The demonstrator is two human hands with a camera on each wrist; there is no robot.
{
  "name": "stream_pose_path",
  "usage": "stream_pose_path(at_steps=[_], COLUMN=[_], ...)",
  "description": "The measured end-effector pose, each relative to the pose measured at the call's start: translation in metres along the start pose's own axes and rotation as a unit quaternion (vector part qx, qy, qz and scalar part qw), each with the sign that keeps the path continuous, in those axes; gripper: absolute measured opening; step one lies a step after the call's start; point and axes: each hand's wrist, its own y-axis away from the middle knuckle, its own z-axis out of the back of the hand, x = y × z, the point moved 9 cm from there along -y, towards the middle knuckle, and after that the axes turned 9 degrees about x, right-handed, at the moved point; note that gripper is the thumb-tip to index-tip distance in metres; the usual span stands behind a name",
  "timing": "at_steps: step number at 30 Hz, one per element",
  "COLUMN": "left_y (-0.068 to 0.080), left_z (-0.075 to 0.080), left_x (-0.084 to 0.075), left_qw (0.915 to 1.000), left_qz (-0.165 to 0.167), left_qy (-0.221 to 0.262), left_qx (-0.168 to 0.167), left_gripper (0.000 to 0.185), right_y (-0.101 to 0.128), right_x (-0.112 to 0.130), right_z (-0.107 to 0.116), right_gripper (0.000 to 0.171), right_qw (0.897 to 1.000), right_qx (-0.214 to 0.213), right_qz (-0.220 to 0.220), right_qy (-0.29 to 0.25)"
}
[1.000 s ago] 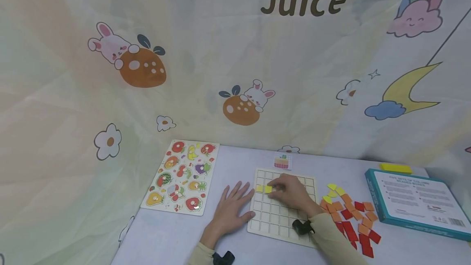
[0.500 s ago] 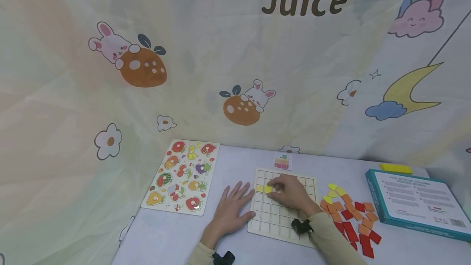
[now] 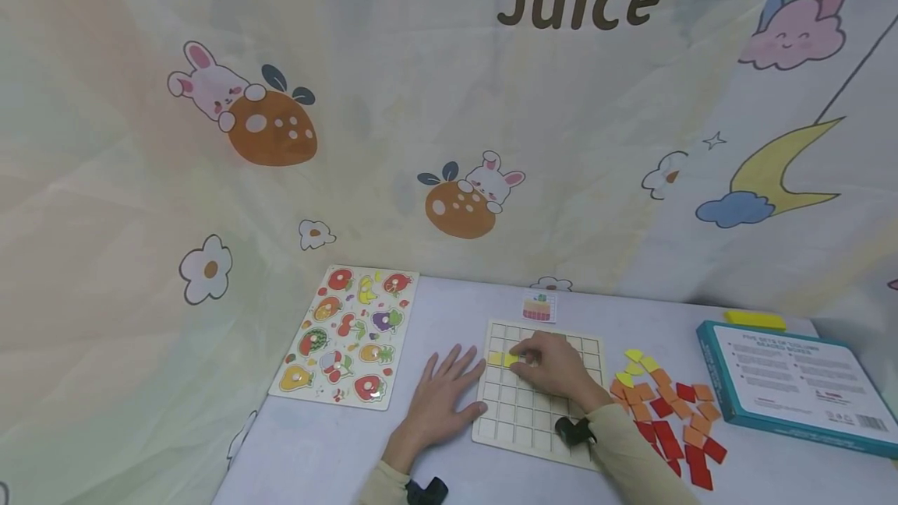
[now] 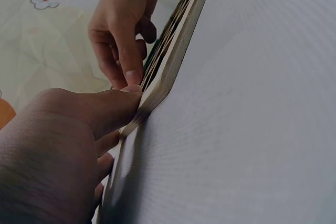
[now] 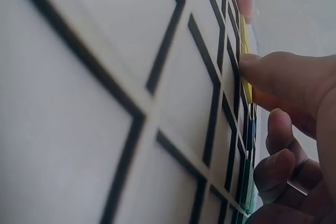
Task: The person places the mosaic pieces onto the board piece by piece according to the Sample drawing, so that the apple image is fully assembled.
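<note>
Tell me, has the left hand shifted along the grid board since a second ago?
No. The left hand lies flat on the table, fingers against the left edge of the grid board, at the same spot as in the earlier head views.

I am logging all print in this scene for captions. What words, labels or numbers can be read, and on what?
"Juice": brown letters on the backdrop cloth.
Teal box: a heading and blocks of text with a barcode, too small to read.
Small card above the grid board: only a picture, no legible text.

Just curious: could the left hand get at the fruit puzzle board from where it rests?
Probably yes. The left hand lies flat beside the grid board, and only bare table separates it from the fruit puzzle board.
</note>
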Motion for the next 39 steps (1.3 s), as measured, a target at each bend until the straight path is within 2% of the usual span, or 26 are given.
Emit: stream_pose_path(at_steps=[5,9,15,18,21,28,33,39], left_y=[0.000,0.001,0.000,0.000,0.000,0.001,0.002,0.001], left_z=[0.001,0.001,0.001,0.001,0.000,-0.001,0.001,0.002], left_x=[-0.001,-0.001,-0.003,-0.003,-0.002,0.000,-0.001,-0.003], left_qw=[1.0000,1.0000,1.0000,1.0000,1.0000,0.9999,0.9998,0.9999], left_qz=[-0.003,-0.001,-0.002,0.000,0.005,0.007,0.006,0.002], left_qy=[0.000,0.001,0.005,0.003,0.007,0.014,0.018,0.017], left_qx=[-0.001,0.002,-0.002,-0.001,0.004,0.005,0.002,-0.001], left_gripper=[0.068,0.068,0.069,0.069,0.069,0.069,0.069,0.069], right_y=[0.000,0.004,0.021,0.035,0.052,0.093,0.110,0.116], right_x=[-0.002,-0.011,-0.039,-0.063,-0.092,-0.158,-0.177,-0.180], right_z=[0.000,0.006,0.042,0.062,0.080,0.097,0.101,0.101], right_gripper=[0.023,0.022,0.019,0.021,0.026,0.054,0.066,0.061], right_qw=[1.000,0.999,0.995,0.993,0.989,0.976,0.979,0.981], right_qx=[0.001,-0.010,-0.061,-0.088,-0.104,-0.059,-0.035,-0.029], right_qz=[-0.003,0.000,0.014,-0.022,-0.079,-0.189,-0.193,-0.186], right_qy=[-0.002,-0.030,-0.074,-0.074,-0.073,-0.090,-0.056,-0.046])
